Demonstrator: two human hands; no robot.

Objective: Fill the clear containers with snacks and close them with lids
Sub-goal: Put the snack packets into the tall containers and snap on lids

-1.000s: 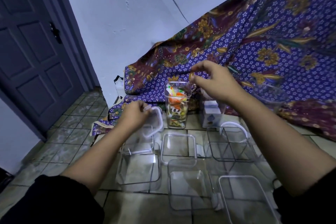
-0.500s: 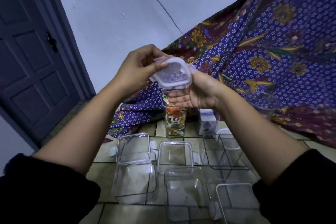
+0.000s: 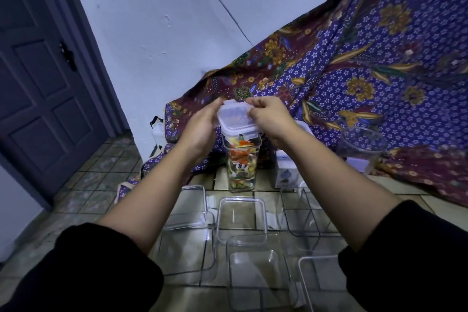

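A tall clear container [image 3: 241, 167] full of colourful wrapped snacks stands on the tiled floor in front of the patterned cloth. A small square clear lid [image 3: 236, 119] with a white rim sits tilted on its mouth. My left hand [image 3: 202, 129] grips the lid's left edge. My right hand [image 3: 269, 116] pinches the lid's far right corner. Whether the lid is pressed fully down I cannot tell.
Several empty clear containers [image 3: 255, 268] and loose lids [image 3: 241, 218] lie on the floor close to me. A small white box [image 3: 286, 172] stands right of the filled container. A purple patterned cloth [image 3: 367, 71] drapes at the right, a dark door [image 3: 38, 83] at the left.
My left hand lifted the small lid from the floor. Both hands then lowered it from above the snack container onto the container's mouth.
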